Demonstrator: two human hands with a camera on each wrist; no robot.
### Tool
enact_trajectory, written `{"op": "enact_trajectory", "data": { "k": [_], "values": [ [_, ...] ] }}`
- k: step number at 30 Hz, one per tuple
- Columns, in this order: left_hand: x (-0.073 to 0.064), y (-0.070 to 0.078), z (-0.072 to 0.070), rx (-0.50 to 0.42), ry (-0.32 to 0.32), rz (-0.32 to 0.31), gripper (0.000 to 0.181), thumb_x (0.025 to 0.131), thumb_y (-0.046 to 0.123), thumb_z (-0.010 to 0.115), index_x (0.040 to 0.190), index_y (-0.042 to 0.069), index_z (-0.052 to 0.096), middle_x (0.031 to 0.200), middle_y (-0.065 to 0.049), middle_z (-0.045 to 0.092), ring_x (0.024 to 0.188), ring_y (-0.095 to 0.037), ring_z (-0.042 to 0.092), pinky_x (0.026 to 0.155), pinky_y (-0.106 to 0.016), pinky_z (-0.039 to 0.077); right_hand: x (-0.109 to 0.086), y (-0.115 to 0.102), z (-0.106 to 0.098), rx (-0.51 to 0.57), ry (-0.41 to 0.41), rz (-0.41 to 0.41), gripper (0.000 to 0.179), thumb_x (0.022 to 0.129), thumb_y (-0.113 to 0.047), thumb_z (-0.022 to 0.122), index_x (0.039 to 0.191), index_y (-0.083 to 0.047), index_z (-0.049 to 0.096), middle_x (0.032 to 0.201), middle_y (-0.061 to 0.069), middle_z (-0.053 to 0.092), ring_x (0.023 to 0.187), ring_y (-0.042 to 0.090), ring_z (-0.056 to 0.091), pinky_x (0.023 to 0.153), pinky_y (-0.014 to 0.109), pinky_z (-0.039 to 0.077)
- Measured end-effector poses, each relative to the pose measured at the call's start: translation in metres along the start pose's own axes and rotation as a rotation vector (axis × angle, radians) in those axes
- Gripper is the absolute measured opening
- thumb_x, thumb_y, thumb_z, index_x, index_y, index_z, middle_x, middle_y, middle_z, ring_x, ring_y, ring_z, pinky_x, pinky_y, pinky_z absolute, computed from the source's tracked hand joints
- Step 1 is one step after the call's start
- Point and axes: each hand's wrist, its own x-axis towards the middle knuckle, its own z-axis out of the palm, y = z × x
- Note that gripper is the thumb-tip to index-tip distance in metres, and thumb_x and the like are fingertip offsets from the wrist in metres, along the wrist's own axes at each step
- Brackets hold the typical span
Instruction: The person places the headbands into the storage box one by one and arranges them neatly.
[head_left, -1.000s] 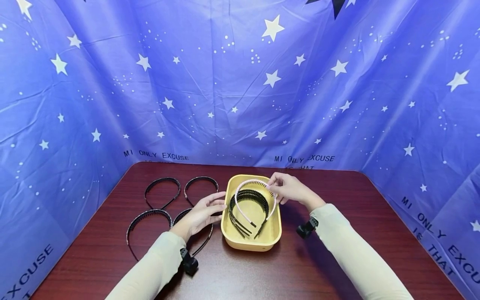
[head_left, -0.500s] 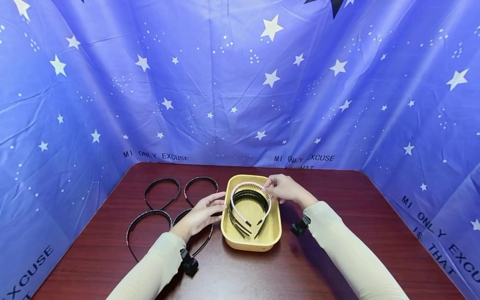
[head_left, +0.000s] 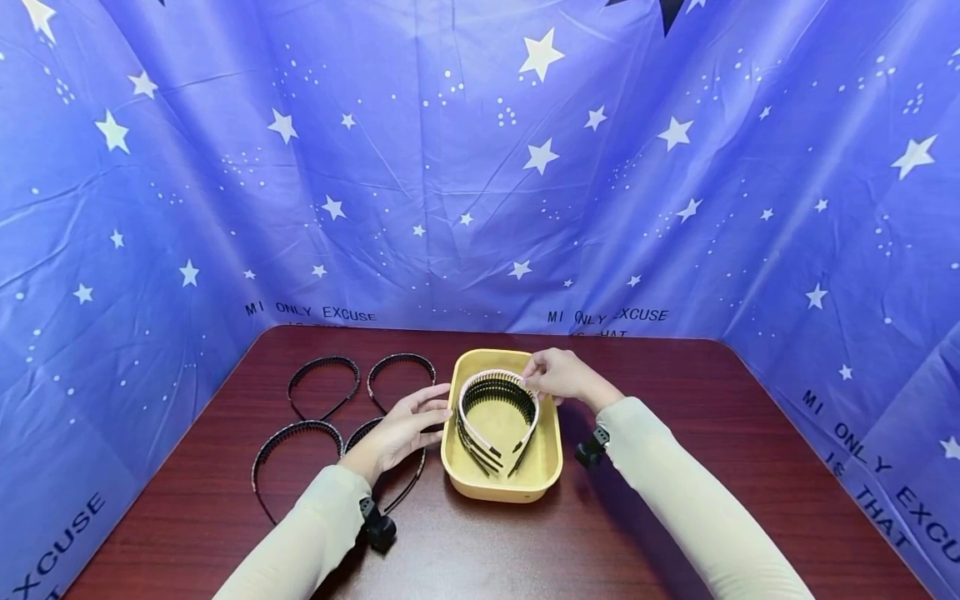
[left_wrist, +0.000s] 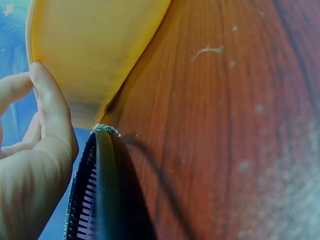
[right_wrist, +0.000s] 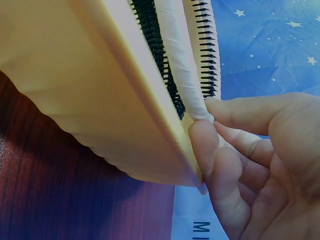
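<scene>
A yellow rectangular basin [head_left: 502,492] holds several black toothed headbands [head_left: 497,388], nested together. My right hand [head_left: 564,375] pinches the side of a pale pink headband [head_left: 480,437] between thumb and fingers, at the basin's right rim. In the right wrist view this headband [right_wrist: 181,55] is wrapped smooth, with black teeth along its inside. My left hand [head_left: 399,429] touches the basin's left side with fingers mostly straight. In the left wrist view, a fingertip of the left hand [left_wrist: 40,165] rests against the rim of the basin [left_wrist: 90,45].
Several dark headbands lie on the table left of the basin: two at the back [head_left: 326,359] [head_left: 402,357], one in front [head_left: 296,425], another partly under my left hand [head_left: 405,493]. Behind the reddish-brown table [head_left: 675,467] hangs a blue star-patterned cloth [head_left: 420,167].
My right hand has moved left and slightly down with the pink headband, which now lines up over the black ones in the basin. My left hand has stayed in place.
</scene>
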Motion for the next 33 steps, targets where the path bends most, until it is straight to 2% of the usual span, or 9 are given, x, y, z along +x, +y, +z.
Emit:
{"op": "enact_trajectory", "data": {
  "k": [6, 16, 33],
  "values": [
    [0.0006, -0.0009, -0.0002, 0.005, 0.006, -0.002, 0.061, 0.096, 0.001, 0.062, 0.152, 0.005, 0.038, 0.122, -0.01, 0.058, 0.101, -0.016, 0.062, 0.082, -0.031, 0.056, 0.0023, -0.0002, 0.0026, -0.051, 0.007, -0.015, 0.011, 0.09, -0.019, 0.074, 0.092, -0.009, 0.07, 0.072, 0.0, 0.068, 0.06, 0.014, 0.065, 0.045, 0.029, 0.052],
    [0.0007, -0.0009, -0.0006, 0.006, 0.01, -0.002, 0.06, 0.096, 0.0, 0.062, 0.152, 0.004, 0.038, 0.122, -0.011, 0.058, 0.1, -0.016, 0.062, 0.081, -0.03, 0.056, 0.0041, -0.0024, 0.0039, -0.059, 0.001, 0.0, 0.012, 0.091, -0.02, 0.073, 0.092, -0.009, 0.069, 0.074, 0.0, 0.068, 0.061, 0.014, 0.066, 0.053, 0.04, 0.058],
    [-0.0002, -0.0003, 0.0005, 0.006, 0.011, -0.002, 0.06, 0.097, 0.0, 0.061, 0.152, 0.004, 0.038, 0.122, -0.01, 0.059, 0.1, -0.015, 0.062, 0.08, -0.028, 0.056, 0.0036, -0.003, 0.0056, -0.061, 0.003, 0.017, 0.011, 0.09, -0.019, 0.075, 0.09, -0.009, 0.07, 0.069, 0.001, 0.067, 0.057, 0.014, 0.063, 0.053, 0.037, 0.057]
  ]
}}
